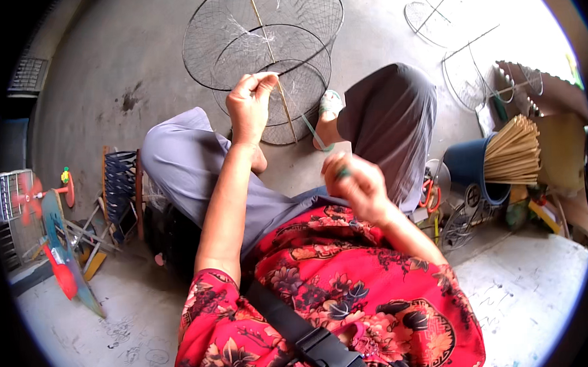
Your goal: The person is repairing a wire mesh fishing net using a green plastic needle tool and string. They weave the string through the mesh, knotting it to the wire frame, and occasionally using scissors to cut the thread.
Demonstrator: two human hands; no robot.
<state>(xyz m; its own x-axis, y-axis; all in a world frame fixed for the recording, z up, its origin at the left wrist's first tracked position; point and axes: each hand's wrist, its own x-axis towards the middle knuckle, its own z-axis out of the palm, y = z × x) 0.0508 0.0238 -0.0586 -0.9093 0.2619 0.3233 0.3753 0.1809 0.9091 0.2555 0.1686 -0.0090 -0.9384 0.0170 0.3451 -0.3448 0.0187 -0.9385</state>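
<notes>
A round wire-hooped net cage (305, 29), covered with fine dark mesh, stands on the floor in front of my feet. A thin bamboo stick (260, 19) runs across it, and pale loose thread lies tangled in the mesh. My left hand (249, 110) is raised at the cage's near rim, thumb and forefinger pinched together on the dark hoop. Closer to my body, above my lap, my right hand (360, 187) is curled closed and slightly blurred. Something green shows at its fingers; whatever it holds is hidden.
Right of my knee, a blue bucket (461, 161) holds many thin wooden sticks (514, 151), with red-handled scissors (429, 193) nearby. Other wire hoop frames (464, 80) stand at the far right. To the left are a folding stool (121, 189) and a red toy fan (29, 198).
</notes>
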